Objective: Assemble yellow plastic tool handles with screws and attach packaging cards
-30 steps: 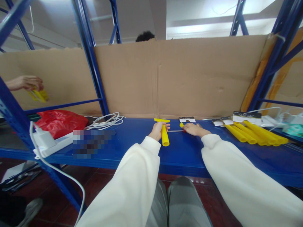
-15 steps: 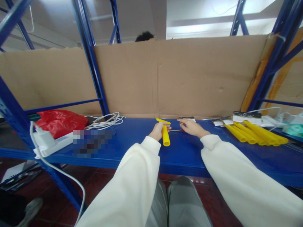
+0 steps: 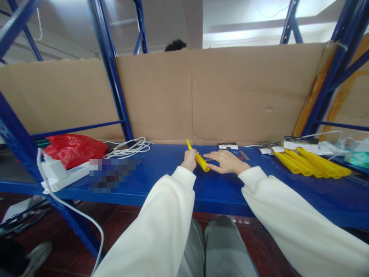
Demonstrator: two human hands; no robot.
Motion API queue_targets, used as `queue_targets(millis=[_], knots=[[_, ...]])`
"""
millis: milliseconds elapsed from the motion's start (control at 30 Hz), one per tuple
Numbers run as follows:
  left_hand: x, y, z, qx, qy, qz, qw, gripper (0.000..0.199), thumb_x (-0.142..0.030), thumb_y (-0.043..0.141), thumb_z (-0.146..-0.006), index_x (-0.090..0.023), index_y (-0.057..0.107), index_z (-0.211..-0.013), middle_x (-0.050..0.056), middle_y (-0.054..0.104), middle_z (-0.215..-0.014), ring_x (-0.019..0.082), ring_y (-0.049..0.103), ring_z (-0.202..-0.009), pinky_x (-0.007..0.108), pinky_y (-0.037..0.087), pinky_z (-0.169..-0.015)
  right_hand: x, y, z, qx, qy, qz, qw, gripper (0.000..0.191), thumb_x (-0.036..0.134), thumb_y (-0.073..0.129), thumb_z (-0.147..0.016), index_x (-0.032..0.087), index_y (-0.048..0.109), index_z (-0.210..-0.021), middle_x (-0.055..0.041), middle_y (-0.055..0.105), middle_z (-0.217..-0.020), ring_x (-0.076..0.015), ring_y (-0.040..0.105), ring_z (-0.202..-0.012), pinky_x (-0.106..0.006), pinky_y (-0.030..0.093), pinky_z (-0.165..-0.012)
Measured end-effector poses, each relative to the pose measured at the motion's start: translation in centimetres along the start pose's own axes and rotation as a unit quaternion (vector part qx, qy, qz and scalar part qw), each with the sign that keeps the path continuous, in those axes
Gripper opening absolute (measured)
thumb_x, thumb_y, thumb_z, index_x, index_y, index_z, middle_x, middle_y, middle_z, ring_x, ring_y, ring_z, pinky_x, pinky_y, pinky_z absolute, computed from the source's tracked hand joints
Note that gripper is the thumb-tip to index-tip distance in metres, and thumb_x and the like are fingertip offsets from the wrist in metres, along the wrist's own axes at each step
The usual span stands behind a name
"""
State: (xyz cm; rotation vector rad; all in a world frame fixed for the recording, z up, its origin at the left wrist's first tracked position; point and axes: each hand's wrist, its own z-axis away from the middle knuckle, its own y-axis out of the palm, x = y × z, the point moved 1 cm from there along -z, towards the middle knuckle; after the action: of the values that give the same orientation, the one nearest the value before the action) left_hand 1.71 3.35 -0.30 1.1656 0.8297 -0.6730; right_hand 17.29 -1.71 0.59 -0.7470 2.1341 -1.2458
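My left hand (image 3: 189, 160) is closed around a yellow plastic piece with a round tube (image 3: 202, 162) and a narrow part sticking out past the fingers at the far side. The tube's open end points toward me and to the right. My right hand (image 3: 226, 161) lies just right of it, fingers stretched out, with the thumb and fingertips at or very near the tube's end. Whether something small sits at those fingertips cannot be made out. Behind the right hand lie a black-and-white card (image 3: 228, 146), a grey strip (image 3: 244, 155) and a small red item (image 3: 240, 157).
Several yellow tubes (image 3: 308, 163) lie at the right beside more black-and-white cards (image 3: 301, 144). On the left are a red plastic bag (image 3: 76, 150), coiled white cable (image 3: 132, 148) and a power strip (image 3: 69, 177). A cardboard panel (image 3: 245, 92) rises behind the blue shelf (image 3: 161, 184).
My left hand has turned the yellow piece so its tube slants right. My right hand has moved from beside the card toward me and left, up to the tube, uncovering the strip and red item.
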Motion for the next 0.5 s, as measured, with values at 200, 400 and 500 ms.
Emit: queue_targets(millis=[200,400,500], knots=[[-0.07,0.05,-0.05,-0.029,-0.011,-0.02,0.999,0.026,0.002,0.051,-0.087,-0.011,0.063,-0.106,0.0,0.056,-0.066,0.011,0.056,-0.054,0.022,0.048,-0.061,0.39,0.78,-0.41,0.004,-0.009,0.031,0.999,0.051,0.051,0.042,-0.101,0.017,0.067,-0.129,-0.0149,0.075,-0.113,-0.0248,0.071,-0.095,-0.033,0.049,-0.085],[-0.13,0.25,0.45,0.048,-0.027,-0.038,0.998,0.029,0.005,0.056,-0.081,-0.013,0.063,-0.103,-0.002,0.055,-0.062,0.011,0.056,-0.052,0.024,0.051,-0.06,0.26,0.93,-0.58,0.016,0.039,0.045,0.998,0.046,0.045,0.04,-0.103,0.018,0.066,-0.129,-0.0147,0.073,-0.121,-0.025,0.071,-0.1,-0.031,0.048,-0.081],[-0.06,0.21,0.64,0.075,-0.034,-0.054,0.995,0.03,0.006,0.058,-0.079,-0.013,0.063,-0.102,-0.004,0.055,-0.061,0.009,0.054,-0.05,0.02,0.047,-0.057,0.33,0.65,-0.66,0.03,0.071,0.059,0.995,0.042,0.04,0.039,-0.103,0.017,0.067,-0.126,-0.0141,0.075,-0.118,-0.025,0.072,-0.098,-0.03,0.047,-0.079]])
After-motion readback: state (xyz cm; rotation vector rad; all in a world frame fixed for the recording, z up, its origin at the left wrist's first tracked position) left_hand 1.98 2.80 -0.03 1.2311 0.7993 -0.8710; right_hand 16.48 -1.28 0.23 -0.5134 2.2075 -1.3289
